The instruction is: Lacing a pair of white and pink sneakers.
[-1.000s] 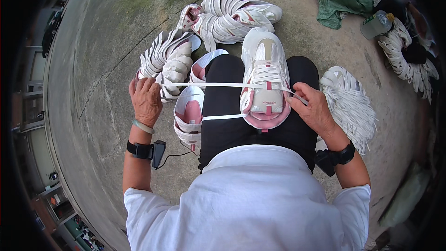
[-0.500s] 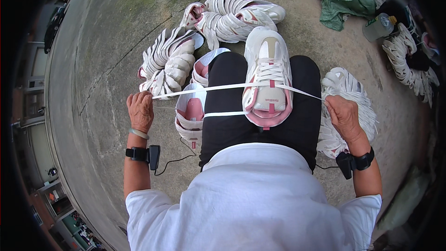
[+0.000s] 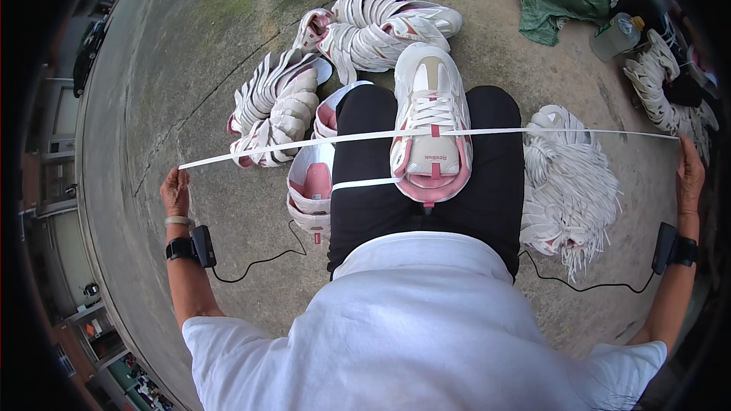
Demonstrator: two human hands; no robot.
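My hands have drawn much farther apart than half a second ago, and far more of the white flat shoelace [image 3: 495,131] now stretches out to either side. My left hand [image 3: 175,192] is closed, pinching the lace out over the concrete floor [image 3: 244,236]; my right hand [image 3: 690,171], out near the rim of my view, looks closed on the other side of it. The white-and-pink sneaker [image 3: 431,114] rests on my thighs, toe pointing away, its lower eyelets already laced. I take this step to be pulling the lace through and evening its two sides at the upper eyelets. The next move seems to call for both lengths kept level and untwisted, then brought back in to the tongue [image 3: 431,158].

A white band [image 3: 365,183] crosses my left thigh to the sneaker's heel end. The left run of lace passes over a stack of nested shoe uppers [image 3: 293,110], the right run over a bundle of spare laces [image 3: 579,183]; either could snag it, and I cannot tell whether it touches them. Black cables [image 3: 582,288] trail from my wrist devices [image 3: 664,248], below the lace.
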